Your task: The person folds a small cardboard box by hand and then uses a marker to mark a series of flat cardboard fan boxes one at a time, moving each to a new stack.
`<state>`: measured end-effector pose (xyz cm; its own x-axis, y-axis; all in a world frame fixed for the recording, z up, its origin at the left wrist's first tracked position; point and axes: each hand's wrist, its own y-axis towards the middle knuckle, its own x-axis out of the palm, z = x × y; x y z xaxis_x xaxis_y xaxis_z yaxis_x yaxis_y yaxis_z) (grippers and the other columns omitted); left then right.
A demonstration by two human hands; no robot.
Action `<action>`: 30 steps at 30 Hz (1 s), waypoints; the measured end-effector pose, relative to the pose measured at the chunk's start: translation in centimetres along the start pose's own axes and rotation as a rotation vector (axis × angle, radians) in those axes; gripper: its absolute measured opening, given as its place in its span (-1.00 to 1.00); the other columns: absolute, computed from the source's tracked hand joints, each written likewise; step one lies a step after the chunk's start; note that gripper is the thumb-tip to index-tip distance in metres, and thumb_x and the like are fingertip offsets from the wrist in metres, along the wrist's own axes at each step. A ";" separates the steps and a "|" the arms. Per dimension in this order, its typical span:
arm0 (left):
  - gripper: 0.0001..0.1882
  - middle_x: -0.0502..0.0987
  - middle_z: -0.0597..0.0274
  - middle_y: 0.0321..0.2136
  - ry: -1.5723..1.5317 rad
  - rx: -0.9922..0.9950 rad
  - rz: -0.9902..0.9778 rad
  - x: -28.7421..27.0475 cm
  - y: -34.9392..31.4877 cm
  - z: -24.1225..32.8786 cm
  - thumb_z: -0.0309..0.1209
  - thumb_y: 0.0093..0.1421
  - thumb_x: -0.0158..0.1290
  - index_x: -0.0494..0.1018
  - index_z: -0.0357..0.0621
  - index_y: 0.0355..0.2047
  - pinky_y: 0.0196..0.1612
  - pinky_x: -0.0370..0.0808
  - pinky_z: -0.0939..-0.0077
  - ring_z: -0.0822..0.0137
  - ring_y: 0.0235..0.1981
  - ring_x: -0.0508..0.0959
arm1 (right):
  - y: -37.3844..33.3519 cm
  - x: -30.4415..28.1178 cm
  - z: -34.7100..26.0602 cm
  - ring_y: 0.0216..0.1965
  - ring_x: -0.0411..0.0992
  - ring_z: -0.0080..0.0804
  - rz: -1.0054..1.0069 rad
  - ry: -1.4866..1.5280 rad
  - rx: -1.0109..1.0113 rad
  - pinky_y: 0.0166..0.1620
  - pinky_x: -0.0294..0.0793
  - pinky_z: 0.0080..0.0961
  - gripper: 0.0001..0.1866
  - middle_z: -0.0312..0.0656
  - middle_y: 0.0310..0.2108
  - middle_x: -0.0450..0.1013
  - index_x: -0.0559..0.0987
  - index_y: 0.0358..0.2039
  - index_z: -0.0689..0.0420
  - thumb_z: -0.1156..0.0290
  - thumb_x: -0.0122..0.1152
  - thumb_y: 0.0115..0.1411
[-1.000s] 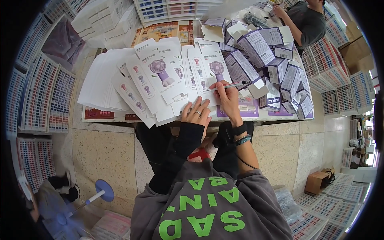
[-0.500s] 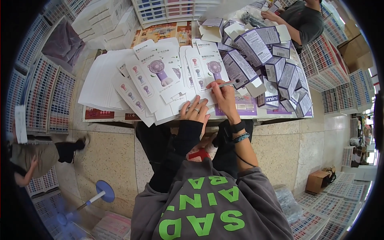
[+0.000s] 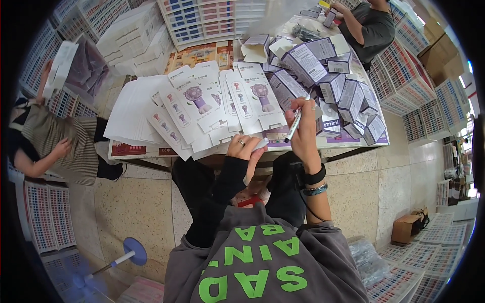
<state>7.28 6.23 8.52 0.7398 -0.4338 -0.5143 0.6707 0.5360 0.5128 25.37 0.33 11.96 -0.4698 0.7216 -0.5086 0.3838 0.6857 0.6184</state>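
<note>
In my right hand (image 3: 305, 132) is a slim white pen (image 3: 296, 124) with a dark lower end, held tilted above the table's front edge. My left hand (image 3: 243, 150) is closed, fingers and thumb pinching a small whitish piece (image 3: 260, 145) whose kind I cannot make out. Just beyond my hands, flattened white cartons (image 3: 255, 98) printed with a purple handheld fan lie overlapped in a fan-shaped spread. To their left is a stack of plain white flat sheets (image 3: 134, 111).
Purple-and-white boxes (image 3: 305, 64) are heaped on the table's right side, some with flaps up. Racks of small coloured pieces (image 3: 212, 20) stand at the back. One person (image 3: 371, 25) handles a box at far right; another (image 3: 60, 146) stands at left. A floor fan (image 3: 134, 251) is lower left.
Both hands have drawn back from the cartons toward me. My right hand has moved right and raised the pen, while a whitish piece now shows in my left. The person at left has come closer.
</note>
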 end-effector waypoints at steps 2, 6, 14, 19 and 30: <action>-0.89 0.46 0.08 -0.46 -0.051 0.013 -0.004 0.0 -0.1 1.1 -0.48 0.13 0.00 0.43 -0.23 -0.33 -0.20 0.32 0.23 0.00 -0.32 0.38 | -0.1 -0.3 -1.1 -0.30 0.20 -0.02 0.082 -0.099 -0.081 -0.24 0.19 -0.24 -0.81 0.05 -0.28 0.26 0.32 -0.28 0.25 0.57 0.10 0.11; -0.89 0.46 0.09 -0.46 -0.079 0.014 -0.019 0.1 -0.4 2.3 -0.45 0.14 -0.02 0.43 -0.22 -0.36 -0.20 0.31 0.22 0.00 -0.34 0.39 | -0.4 -1.0 -3.1 -0.25 0.21 -0.01 0.064 -0.248 -0.144 -0.19 0.21 -0.24 -0.78 0.08 -0.27 0.22 0.28 -0.33 0.28 0.63 0.13 0.05; -0.77 0.41 -0.01 -0.52 -0.319 -0.217 -0.116 -0.1 -0.8 5.0 -0.38 0.28 -0.17 0.38 -0.28 -0.40 -0.37 0.35 0.29 0.00 -0.46 0.43 | -1.5 -1.2 -3.6 -0.22 0.19 -0.04 0.129 -0.223 -0.187 -0.19 0.20 -0.22 -0.77 0.07 -0.29 0.20 0.27 -0.37 0.25 0.64 0.15 0.05; -0.66 0.33 0.05 -0.55 -0.362 -0.220 -0.116 0.9 -0.5 5.3 -0.27 0.33 -0.25 0.33 -0.27 -0.45 -0.37 0.32 0.42 0.16 -0.52 0.38 | -1.9 -1.1 -3.3 -0.21 0.18 -0.04 0.085 -0.222 -0.147 -0.17 0.18 -0.22 -0.77 0.06 -0.31 0.19 0.26 -0.37 0.25 0.63 0.16 0.05; -0.69 0.55 0.19 -0.21 0.586 0.277 -0.027 1.4 3.1 -3.7 -0.30 0.10 0.09 0.48 -0.10 -0.14 0.00 0.38 0.36 0.13 -0.05 0.49 | -2.4 -1.6 2.7 -0.46 0.34 -0.56 0.235 0.288 0.219 -0.32 0.33 -0.63 -0.63 -0.26 -0.50 0.36 0.37 -0.35 0.20 0.11 -0.14 0.35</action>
<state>10.23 10.03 6.83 0.6232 0.0640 -0.7794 0.7357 0.2900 0.6121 27.31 -2.28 9.69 -0.5406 0.8256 -0.1619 0.6516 0.5326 0.5402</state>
